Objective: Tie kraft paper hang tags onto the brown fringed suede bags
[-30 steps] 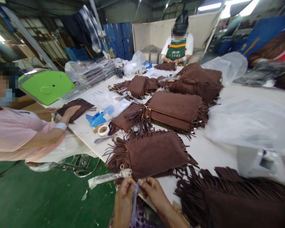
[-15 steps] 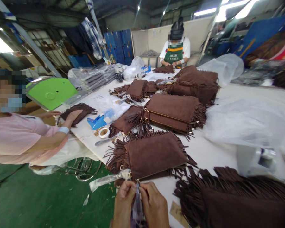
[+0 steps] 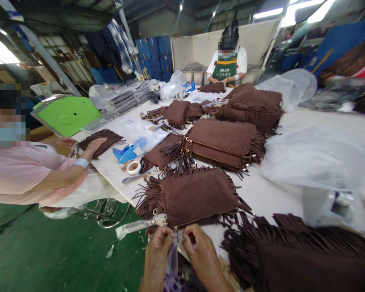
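Fingers (image 3: 170,238) pinching clear plastic (image 3: 172,261)
Left hand (image 3: 156,251) grips its top; right hand (image 3: 200,248) is curled just beside, can't tell if it's holding anything. Brown fringed bag (image 3: 200,196) lies right ahead on the surface (image 3: 255,192). I'd keep that left pinch steady, plastic smooth.

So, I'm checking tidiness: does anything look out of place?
A pale scrap seems to lie on the green floor like litter, and a plastic-wrapped strip juts past the edge of the table, where it might snag.
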A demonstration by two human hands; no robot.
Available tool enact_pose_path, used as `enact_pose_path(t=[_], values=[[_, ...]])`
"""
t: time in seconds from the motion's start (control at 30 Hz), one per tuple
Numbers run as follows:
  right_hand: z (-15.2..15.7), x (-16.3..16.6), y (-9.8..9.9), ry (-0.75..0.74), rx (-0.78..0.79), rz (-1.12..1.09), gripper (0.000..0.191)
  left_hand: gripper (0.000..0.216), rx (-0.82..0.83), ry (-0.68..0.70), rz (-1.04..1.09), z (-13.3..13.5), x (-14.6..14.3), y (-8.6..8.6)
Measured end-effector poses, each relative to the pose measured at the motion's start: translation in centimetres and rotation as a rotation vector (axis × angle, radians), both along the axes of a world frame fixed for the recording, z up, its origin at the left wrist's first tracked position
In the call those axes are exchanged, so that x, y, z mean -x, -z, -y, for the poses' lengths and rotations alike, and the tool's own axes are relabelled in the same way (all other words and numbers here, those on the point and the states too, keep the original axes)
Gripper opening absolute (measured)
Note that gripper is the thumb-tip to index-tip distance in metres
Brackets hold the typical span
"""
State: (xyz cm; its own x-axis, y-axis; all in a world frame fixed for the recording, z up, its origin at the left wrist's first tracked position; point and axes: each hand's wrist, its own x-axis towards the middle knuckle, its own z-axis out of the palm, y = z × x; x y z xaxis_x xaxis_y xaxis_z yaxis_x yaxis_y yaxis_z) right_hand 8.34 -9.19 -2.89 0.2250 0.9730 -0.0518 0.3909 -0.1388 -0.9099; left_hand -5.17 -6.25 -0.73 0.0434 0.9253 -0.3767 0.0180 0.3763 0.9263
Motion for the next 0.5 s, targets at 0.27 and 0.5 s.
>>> enact_pose_path(t=[0.27,0.5], values=[[0.3,0.1,-0.5,-0.070,0.007,-0.121,0.017,0.025,0.089,-0.009,0.058,-0.1,-0.1,0.0],[0.4,1.3,-0.4,-0.147,-0.051,0.099,0.021,0.019,-0.061,0.087,-0.100,-0.3,1.0,1.0]])
